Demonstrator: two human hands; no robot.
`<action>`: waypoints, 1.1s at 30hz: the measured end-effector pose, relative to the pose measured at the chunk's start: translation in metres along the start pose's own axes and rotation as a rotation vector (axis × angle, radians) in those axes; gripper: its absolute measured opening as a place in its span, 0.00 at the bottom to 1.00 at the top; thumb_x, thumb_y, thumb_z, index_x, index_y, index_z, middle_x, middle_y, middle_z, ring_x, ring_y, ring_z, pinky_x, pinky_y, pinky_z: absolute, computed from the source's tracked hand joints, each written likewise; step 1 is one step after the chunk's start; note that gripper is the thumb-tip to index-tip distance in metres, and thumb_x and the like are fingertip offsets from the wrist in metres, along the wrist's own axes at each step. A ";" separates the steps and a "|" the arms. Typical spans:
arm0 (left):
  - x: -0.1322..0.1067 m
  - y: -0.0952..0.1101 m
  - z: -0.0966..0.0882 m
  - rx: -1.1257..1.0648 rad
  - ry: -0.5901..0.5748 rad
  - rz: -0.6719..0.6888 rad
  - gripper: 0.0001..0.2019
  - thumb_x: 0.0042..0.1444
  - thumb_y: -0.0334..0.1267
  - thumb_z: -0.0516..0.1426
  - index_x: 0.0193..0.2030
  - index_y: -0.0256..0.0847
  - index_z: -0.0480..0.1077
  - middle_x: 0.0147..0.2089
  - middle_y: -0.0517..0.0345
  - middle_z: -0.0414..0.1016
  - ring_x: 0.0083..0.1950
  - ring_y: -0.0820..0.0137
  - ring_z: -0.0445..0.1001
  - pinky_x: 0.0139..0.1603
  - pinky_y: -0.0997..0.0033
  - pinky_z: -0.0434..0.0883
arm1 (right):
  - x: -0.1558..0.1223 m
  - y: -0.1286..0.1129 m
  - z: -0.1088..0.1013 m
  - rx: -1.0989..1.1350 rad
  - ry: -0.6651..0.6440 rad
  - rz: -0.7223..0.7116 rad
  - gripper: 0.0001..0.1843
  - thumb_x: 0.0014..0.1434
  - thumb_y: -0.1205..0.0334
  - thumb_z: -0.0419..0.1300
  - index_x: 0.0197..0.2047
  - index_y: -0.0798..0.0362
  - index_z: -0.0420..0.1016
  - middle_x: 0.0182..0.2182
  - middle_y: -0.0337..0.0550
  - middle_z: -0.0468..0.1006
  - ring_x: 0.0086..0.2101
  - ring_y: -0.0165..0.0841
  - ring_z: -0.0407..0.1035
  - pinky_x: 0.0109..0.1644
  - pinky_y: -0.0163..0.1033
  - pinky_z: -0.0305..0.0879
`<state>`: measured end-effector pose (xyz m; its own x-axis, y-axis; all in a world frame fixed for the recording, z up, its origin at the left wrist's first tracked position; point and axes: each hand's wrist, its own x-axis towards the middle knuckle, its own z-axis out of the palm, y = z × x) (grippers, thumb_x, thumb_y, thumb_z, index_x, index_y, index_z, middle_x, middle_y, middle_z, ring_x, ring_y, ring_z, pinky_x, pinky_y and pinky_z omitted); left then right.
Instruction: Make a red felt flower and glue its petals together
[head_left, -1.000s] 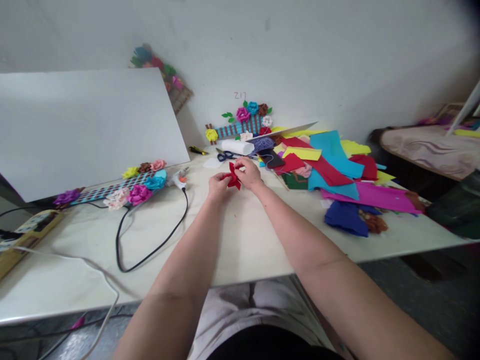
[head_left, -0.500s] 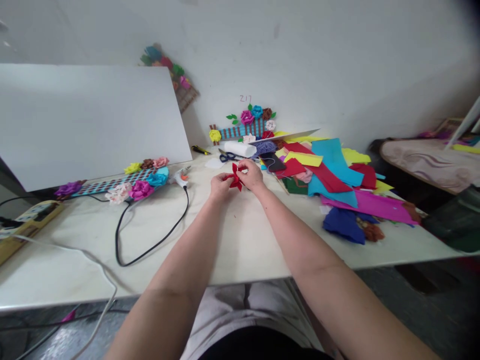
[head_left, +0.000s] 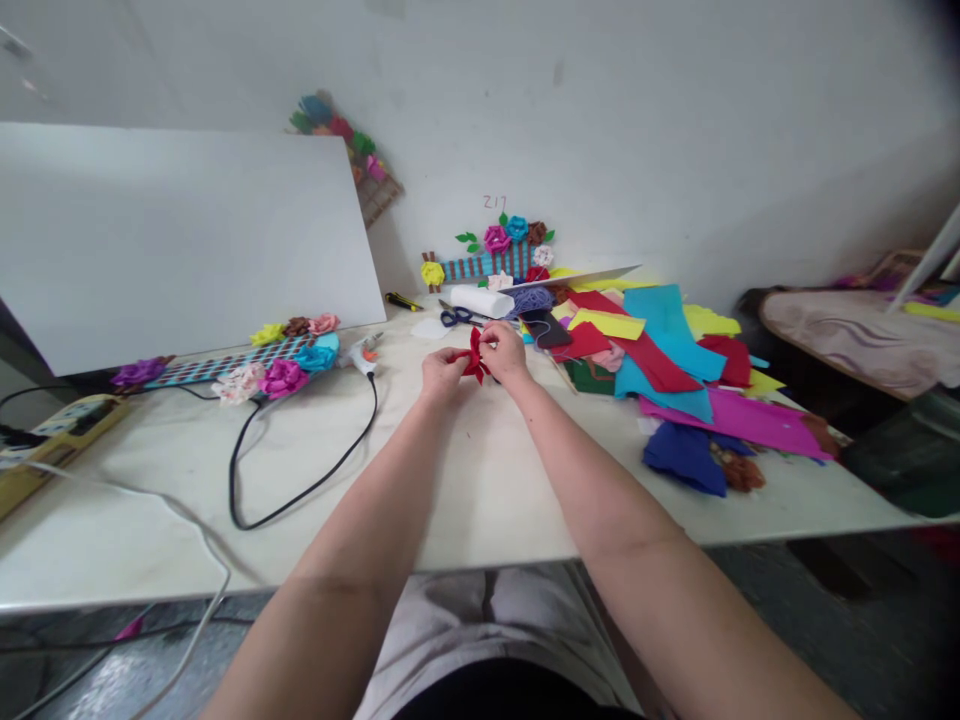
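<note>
Both hands — left hand [head_left: 444, 372], right hand [head_left: 501, 352] — are pinching the red felt piece [head_left: 475, 355] above the bench [head_left: 480, 480], grips closed, steadying its folds.

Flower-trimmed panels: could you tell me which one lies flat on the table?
The panel beside the glue gun; the other two lean against the wall.

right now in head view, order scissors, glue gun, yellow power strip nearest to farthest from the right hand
1. scissors, just behind the right hand holding the red flower
2. glue gun, further left
3. yellow power strip, far left edge
</note>
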<state>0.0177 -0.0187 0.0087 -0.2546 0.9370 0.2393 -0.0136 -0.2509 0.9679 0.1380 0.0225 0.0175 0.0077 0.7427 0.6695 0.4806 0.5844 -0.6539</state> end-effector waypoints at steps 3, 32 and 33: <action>0.001 -0.001 0.001 0.009 0.010 0.006 0.07 0.39 0.31 0.58 0.26 0.35 0.76 0.24 0.57 0.77 0.29 0.69 0.75 0.38 0.69 0.73 | -0.002 -0.003 -0.002 -0.040 -0.008 0.008 0.07 0.47 0.72 0.55 0.25 0.51 0.69 0.44 0.48 0.75 0.44 0.38 0.70 0.54 0.47 0.67; 0.005 -0.006 0.002 0.527 0.119 0.468 0.09 0.47 0.31 0.55 0.30 0.40 0.78 0.32 0.53 0.76 0.35 0.67 0.73 0.42 0.69 0.69 | 0.001 -0.010 -0.002 0.030 0.045 0.171 0.04 0.48 0.66 0.59 0.24 0.51 0.75 0.49 0.43 0.76 0.51 0.40 0.69 0.61 0.49 0.62; 0.005 -0.007 0.001 0.541 0.114 0.476 0.09 0.47 0.31 0.55 0.30 0.40 0.78 0.32 0.53 0.76 0.36 0.66 0.73 0.43 0.69 0.69 | 0.001 -0.010 -0.002 0.034 0.052 0.172 0.04 0.47 0.66 0.59 0.24 0.50 0.75 0.49 0.43 0.76 0.51 0.40 0.69 0.61 0.50 0.61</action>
<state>0.0178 -0.0116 0.0035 -0.2136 0.7178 0.6626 0.5957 -0.4419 0.6707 0.1349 0.0173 0.0251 0.1332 0.8151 0.5639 0.4383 0.4619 -0.7711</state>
